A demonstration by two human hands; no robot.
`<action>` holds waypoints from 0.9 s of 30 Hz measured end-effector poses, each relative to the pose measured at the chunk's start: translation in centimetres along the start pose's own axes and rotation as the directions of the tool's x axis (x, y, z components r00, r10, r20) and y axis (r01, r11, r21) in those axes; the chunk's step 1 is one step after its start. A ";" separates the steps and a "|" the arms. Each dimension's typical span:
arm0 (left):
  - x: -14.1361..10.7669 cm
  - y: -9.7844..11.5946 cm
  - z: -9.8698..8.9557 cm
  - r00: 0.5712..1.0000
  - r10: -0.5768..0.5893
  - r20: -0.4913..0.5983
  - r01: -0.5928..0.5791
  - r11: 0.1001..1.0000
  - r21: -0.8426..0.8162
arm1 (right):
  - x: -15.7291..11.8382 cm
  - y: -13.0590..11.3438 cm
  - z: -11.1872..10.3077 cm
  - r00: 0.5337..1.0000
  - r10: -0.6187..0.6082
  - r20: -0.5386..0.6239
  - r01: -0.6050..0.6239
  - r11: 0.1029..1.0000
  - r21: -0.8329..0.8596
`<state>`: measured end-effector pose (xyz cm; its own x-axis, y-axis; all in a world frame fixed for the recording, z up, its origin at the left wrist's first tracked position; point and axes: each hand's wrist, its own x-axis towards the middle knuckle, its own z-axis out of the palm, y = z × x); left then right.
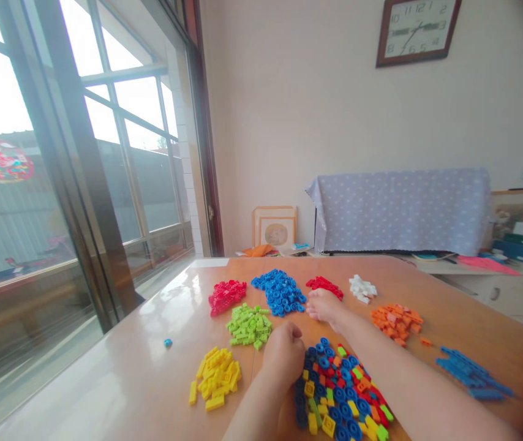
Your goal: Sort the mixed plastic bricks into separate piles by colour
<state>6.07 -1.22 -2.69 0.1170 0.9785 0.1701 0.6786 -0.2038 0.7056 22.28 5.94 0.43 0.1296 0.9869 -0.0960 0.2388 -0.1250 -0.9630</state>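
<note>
My left hand (286, 349) is curled, fingers folded inward, between the lime-green brick pile (248, 324) and the mixed heap of bricks (335, 395). Whatever it holds, if anything, is hidden. My right hand (324, 305) reaches over the table with its fingers bent together, beside the blue round pieces (282, 293) and in front of the red brick pile (323, 283). I cannot see anything in its fingers. The mixed heap contains blue round pieces and yellow, red, orange and green bricks, partly covered by my right forearm.
On the wooden table (137, 380) are piles of pinkish-red (227, 296), yellow (218, 375), white (362, 288) and orange bricks (397, 323). Long blue pieces (473, 373) lie at the right. One small blue piece (168, 343) sits alone at left.
</note>
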 end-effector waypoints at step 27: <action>-0.4 0.8 -0.8 0.990 0.097 0.103 -0.100 0.995 0.024 | -10.5 0.2 -5.0 0.878 -0.144 0.458 0.433 0.646 -0.628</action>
<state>6.01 -1.75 -1.64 0.2560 0.9523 0.1663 0.6804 -0.2997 0.6687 25.77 -5.00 2.49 -0.3609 0.9306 -0.0612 0.8150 0.2828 -0.5057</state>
